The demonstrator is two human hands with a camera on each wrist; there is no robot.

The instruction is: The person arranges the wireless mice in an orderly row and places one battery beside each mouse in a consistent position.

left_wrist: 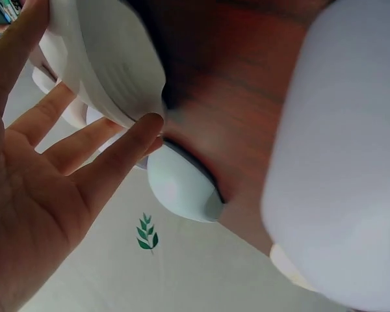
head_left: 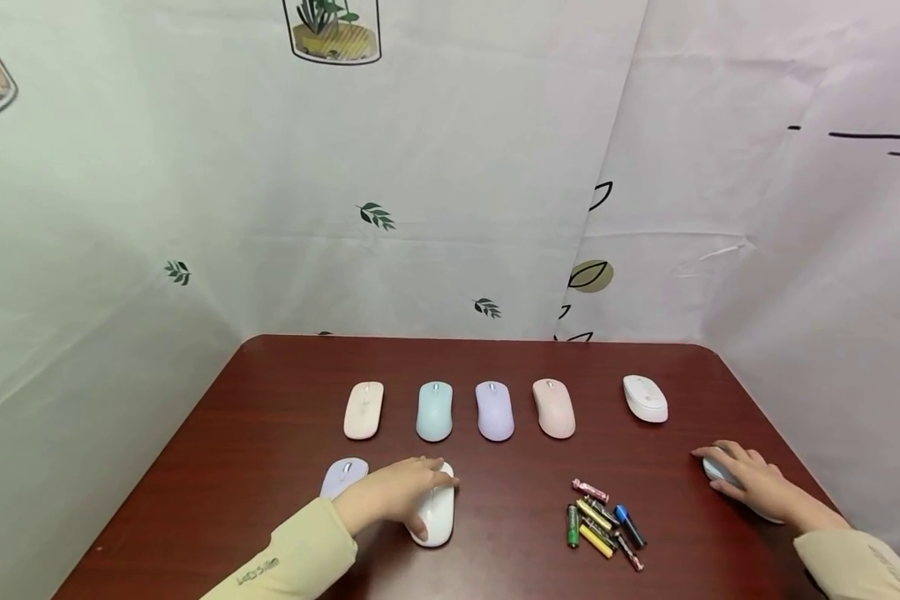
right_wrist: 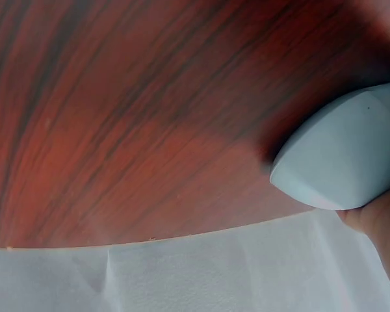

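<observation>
My left hand [head_left: 393, 493] holds a white computer mouse [head_left: 438, 517] at the front middle of the table, thumb on the near side and fingers over the far side. The left wrist view shows fingers along the edge of this mouse [left_wrist: 117, 58]. A lavender mouse [head_left: 343, 475] lies just left of that hand, partly hidden by the wrist. Over at the right edge, my right hand [head_left: 757, 483] grips a pale blue-grey mouse [head_left: 716, 468], mostly covered by the palm. Only its rounded end [right_wrist: 348, 149] shows in the right wrist view.
Along the back stand a cream mouse [head_left: 363, 410], a light blue mouse [head_left: 435, 412], a purple mouse [head_left: 494, 411], a pink mouse [head_left: 554, 408] and a white mouse [head_left: 646, 398]. Several batteries [head_left: 596, 514] lie piled between the hands on the dark red table [head_left: 270, 417]. White printed cloth [head_left: 450, 167] surrounds it.
</observation>
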